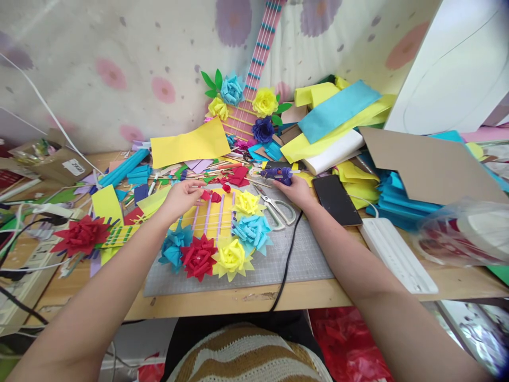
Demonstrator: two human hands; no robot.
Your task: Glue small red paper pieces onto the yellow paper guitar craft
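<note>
My left hand (183, 199) is closed in a pinch above the upper edge of a yellow paper guitar body (202, 217). At its fingertips is a small red paper piece (205, 195), with two similar red bits close by. My right hand (297, 190) grips a blue-purple hot glue gun (277, 173), its black cord running down over the table edge. Purple strips and thin strings cross the guitar body. Around its rim sit a red paper flower (199, 258), blue ones and yellow ones. Scissors (274, 206) lie beside it, blades partly apart.
A grey cutting mat (306, 260) lies under the work. Behind stand a pink paper guitar (242, 116) and heaped paper sheets (338, 111). A phone (336, 199) and a white power strip (397, 255) are at right. A red flower (81, 235) rests at left.
</note>
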